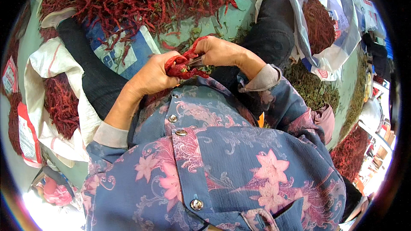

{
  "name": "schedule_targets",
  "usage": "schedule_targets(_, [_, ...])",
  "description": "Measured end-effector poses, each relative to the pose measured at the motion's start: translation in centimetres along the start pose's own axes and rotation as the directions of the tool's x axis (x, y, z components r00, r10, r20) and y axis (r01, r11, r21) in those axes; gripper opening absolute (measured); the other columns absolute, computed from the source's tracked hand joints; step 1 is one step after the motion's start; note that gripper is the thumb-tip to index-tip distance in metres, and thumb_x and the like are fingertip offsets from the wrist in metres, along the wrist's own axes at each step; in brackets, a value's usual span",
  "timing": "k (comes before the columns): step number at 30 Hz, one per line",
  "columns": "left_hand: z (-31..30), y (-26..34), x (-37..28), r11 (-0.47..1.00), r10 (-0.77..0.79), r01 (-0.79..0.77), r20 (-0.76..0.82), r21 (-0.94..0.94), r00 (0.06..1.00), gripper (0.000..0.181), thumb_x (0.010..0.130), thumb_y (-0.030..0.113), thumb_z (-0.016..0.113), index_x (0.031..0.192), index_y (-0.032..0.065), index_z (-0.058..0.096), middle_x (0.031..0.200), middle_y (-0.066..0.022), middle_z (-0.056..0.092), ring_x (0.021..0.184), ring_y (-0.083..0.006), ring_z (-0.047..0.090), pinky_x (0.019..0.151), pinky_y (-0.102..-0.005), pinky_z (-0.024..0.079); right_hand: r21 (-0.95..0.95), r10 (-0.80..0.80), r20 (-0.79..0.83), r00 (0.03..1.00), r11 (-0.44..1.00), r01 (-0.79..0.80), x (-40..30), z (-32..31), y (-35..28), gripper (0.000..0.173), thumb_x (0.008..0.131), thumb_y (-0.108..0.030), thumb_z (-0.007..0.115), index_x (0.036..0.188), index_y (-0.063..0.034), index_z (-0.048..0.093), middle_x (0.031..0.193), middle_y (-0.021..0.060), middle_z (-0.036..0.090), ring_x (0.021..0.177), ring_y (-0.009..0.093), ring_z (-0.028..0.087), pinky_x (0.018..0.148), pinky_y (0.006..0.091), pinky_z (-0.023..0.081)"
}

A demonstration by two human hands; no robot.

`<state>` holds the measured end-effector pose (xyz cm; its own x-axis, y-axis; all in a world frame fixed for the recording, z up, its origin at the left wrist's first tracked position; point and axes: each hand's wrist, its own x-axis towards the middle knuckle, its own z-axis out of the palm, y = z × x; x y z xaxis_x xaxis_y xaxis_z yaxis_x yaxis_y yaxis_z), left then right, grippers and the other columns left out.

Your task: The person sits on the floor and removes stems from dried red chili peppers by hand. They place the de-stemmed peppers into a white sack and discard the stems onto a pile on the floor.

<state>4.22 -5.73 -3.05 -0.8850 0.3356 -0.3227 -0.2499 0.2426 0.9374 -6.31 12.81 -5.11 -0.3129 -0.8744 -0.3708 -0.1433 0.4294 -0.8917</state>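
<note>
In front of my belly, my left hand (154,72) is closed around a small bunch of dried red chili peppers (183,70). My right hand (221,51) touches the bunch from the other side, with a red chili between its fingers and what looks like a small metal blade under them; the tool is mostly hidden. Beyond both hands spreads a large heap of dried red chilies (141,0), with loose stems and bits of chili on the green floor (242,9) at its near edge.
My dark-trousered legs lie spread on both sides. An open white woven sack (53,54) with chilies stands at the left, an open plastic bag (350,35) with chilies at the upper right. A pile of greenish stems (314,86) lies below that bag. Another person (56,189) is partly visible at the lower left.
</note>
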Motion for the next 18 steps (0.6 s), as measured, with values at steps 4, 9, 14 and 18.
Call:
schedule_targets(4, [-0.23, -0.25, 0.16, 1.0, -0.006, 0.006, 0.002, -0.018, 1.0, 0.029, 0.062, -0.007, 0.059, 0.09, 0.0025, 0.055, 0.077, 0.0043, 0.053, 0.073, -0.0064, 0.047, 0.07, -0.0226, 0.042, -0.045, 0.008, 0.027, 1.0, 0.999, -0.006, -0.34, -0.45, -1.17, 0.019, 0.069, -0.005, 0.059, 0.087, -0.0021, 0.064, 0.076, 0.0079, 0.065, 0.071, 0.012, 0.056, 0.066, 0.0292, 0.045])
schedule_targets(9, [-0.59, 0.0, 0.52, 0.998, -0.01, 0.01, -0.004, -0.059, 1.0, 0.029, 0.063, -0.007, 0.059, 0.09, 0.0018, 0.056, 0.079, 0.0047, 0.054, 0.072, -0.0056, 0.047, 0.069, -0.0221, 0.042, 0.009, -0.05, -0.076, 0.996, 0.999, 0.051, -0.38, 0.02, -0.62, 0.016, 0.07, -0.006, 0.062, 0.085, -0.0017, 0.064, 0.076, 0.01, 0.065, 0.069, 0.012, 0.056, 0.064, 0.0288, 0.045])
schedule_targets(14, [-0.7, 0.39, 0.53, 0.992, -0.051, 0.051, 0.009, -0.111, 0.999, 0.035, 0.063, -0.007, 0.058, 0.096, 0.0005, 0.056, 0.082, 0.004, 0.056, 0.074, -0.006, 0.049, 0.07, -0.0219, 0.042, 0.016, -0.063, -0.071, 0.995, 0.998, 0.065, -0.42, 0.07, -0.55, 0.015, 0.07, -0.005, 0.061, 0.084, -0.0009, 0.063, 0.074, 0.0114, 0.064, 0.069, 0.014, 0.057, 0.064, 0.0302, 0.045])
schedule_targets(18, [-0.73, -0.39, 0.68, 0.992, -0.078, 0.078, 0.005, -0.098, 0.997, 0.036, 0.063, -0.008, 0.057, 0.098, -0.0003, 0.056, 0.08, 0.0039, 0.056, 0.074, -0.0064, 0.049, 0.07, -0.0218, 0.042, -0.044, -0.146, -0.124, 0.981, 0.989, 0.141, -0.38, 0.12, -0.61, 0.017, 0.069, -0.008, 0.059, 0.084, 0.0, 0.063, 0.075, 0.0138, 0.064, 0.07, 0.021, 0.06, 0.064, 0.0346, 0.046])
